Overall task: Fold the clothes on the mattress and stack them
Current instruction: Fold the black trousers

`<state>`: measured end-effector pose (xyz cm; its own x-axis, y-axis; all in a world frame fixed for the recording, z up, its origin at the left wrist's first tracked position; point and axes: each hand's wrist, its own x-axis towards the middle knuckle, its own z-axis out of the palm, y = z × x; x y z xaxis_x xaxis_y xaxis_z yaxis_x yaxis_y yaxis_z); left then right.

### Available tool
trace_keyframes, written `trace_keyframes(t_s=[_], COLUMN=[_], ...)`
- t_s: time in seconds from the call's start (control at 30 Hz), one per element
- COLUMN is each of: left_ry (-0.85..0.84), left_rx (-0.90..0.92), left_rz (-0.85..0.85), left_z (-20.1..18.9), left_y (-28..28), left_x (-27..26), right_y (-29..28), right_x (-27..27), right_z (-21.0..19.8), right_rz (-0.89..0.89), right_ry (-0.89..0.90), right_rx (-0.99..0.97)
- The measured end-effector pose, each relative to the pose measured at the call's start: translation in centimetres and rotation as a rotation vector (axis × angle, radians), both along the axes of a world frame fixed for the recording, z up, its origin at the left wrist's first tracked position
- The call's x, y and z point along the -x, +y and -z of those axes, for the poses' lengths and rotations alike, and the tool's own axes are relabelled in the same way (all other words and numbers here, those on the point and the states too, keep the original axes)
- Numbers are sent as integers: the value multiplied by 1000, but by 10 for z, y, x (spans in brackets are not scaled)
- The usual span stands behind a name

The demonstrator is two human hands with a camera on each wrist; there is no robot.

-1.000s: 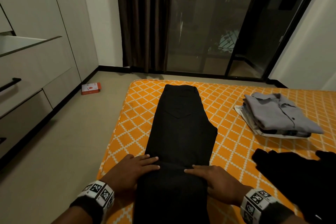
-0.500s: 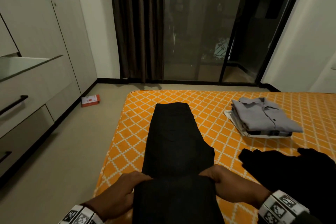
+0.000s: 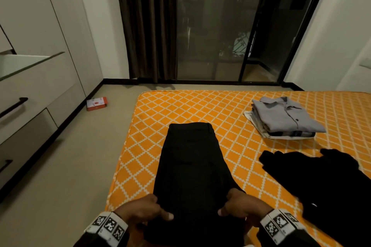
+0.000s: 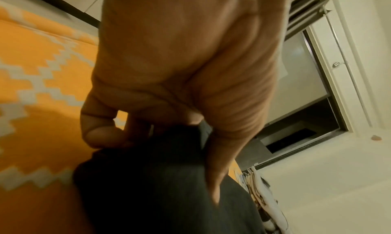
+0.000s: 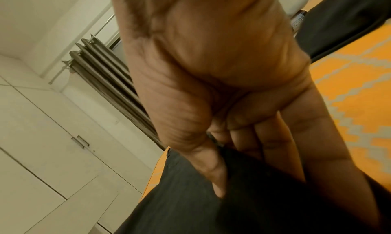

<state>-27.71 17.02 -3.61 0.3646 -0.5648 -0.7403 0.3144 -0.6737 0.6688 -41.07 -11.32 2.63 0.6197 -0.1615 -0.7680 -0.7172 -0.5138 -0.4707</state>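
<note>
Black trousers (image 3: 192,166) lie lengthwise on the orange patterned mattress (image 3: 180,106), waistband at the far end. My left hand (image 3: 148,209) grips their left edge near the front, thumb on top and fingers curled under the cloth (image 4: 148,179). My right hand (image 3: 239,205) pinches the right edge the same way, thumb over the dark fabric (image 5: 201,195). A stack of folded clothes (image 3: 281,120), topped by a grey shirt, sits at the back right.
An unfolded black garment (image 3: 325,182) lies spread at the right of the mattress. On the floor to the left lie a small red and white box (image 3: 97,103) and, beyond it, cupboard drawers (image 3: 26,110). A dark curtain and glass door stand behind.
Both hands went from lying flat on the trousers to curling around their side edges and drew back toward me. The head view tilted up.
</note>
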Motion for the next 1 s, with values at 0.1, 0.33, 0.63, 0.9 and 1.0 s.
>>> trace_keyframes(t_s=[0.1, 0.33, 0.63, 0.9, 1.0], left_ry=[-10, -217, -1061, -673, -827], left_rx=[-19, -157, -221, 110, 129], left_rz=[183, 289, 380, 586, 641], left_z=[-19, -9, -32, -5, 19], left_y=[14, 17, 3, -3, 9], left_x=[13, 31, 40, -19, -31], right_y=[4, 30, 51, 26, -1], right_x=[3, 2, -8, -52, -53], right_z=[0, -4, -28, -14, 7], right_rz=[-69, -526, -697, -840, -892], right_ry=[113, 63, -13, -317, -250], right_rx=[48, 325, 703, 506, 416])
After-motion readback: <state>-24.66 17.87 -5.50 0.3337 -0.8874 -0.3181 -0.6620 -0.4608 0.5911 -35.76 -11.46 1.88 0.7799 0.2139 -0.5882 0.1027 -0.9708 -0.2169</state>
